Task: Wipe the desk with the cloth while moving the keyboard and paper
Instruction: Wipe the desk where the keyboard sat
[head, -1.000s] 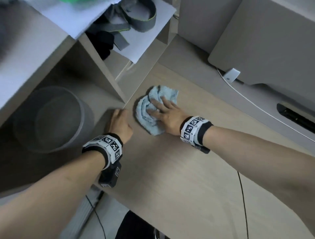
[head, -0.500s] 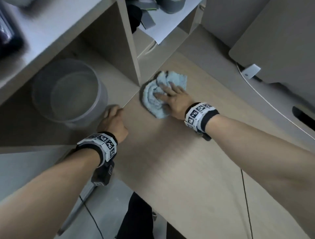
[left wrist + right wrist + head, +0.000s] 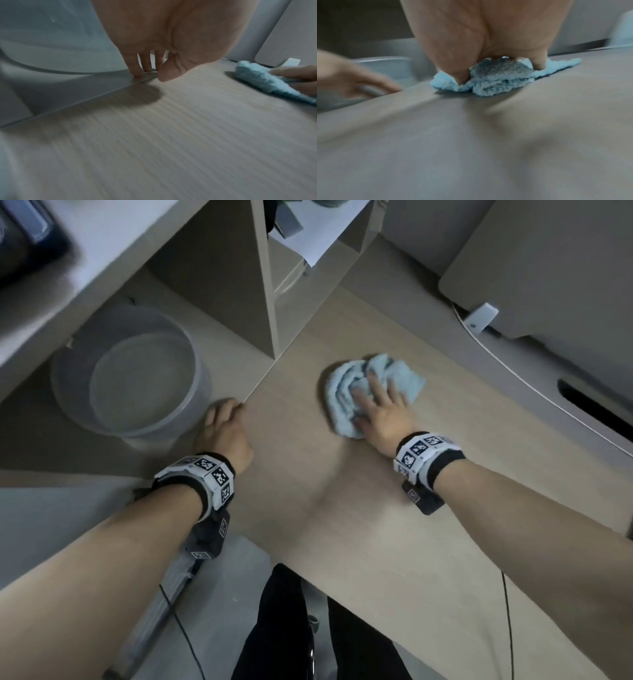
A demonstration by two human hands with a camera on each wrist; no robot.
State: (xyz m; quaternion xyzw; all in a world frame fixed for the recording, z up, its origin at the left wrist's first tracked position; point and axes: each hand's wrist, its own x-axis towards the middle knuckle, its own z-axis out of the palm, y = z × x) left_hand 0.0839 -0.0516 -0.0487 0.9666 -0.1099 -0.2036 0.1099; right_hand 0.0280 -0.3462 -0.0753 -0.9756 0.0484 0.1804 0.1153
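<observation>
A crumpled light blue cloth (image 3: 342, 385) lies on the pale wooden desk (image 3: 376, 542), right of the shelf divider. My right hand (image 3: 380, 409) presses flat on it with spread fingers; in the right wrist view the thumb digs into the cloth (image 3: 496, 81). At the desk's left edge my left hand (image 3: 222, 429) holds nothing. In the left wrist view its fingertips (image 3: 137, 73) touch the grey ledge beside the edge, and the cloth (image 3: 254, 77) shows at far right. A white paper (image 3: 308, 234) lies on the shelf at the top. No keyboard is in view.
A grey round bin (image 3: 137, 371) stands left of the desk, close to my left hand. A wooden shelf divider (image 3: 263, 285) rises at the desk's back left. A grey panel (image 3: 548, 268), a white tag (image 3: 481, 316) and a white cable (image 3: 534, 392) lie behind the cloth.
My right hand has slid the cloth to the right, away from the shelf divider. The left hand stays at the desk's left edge.
</observation>
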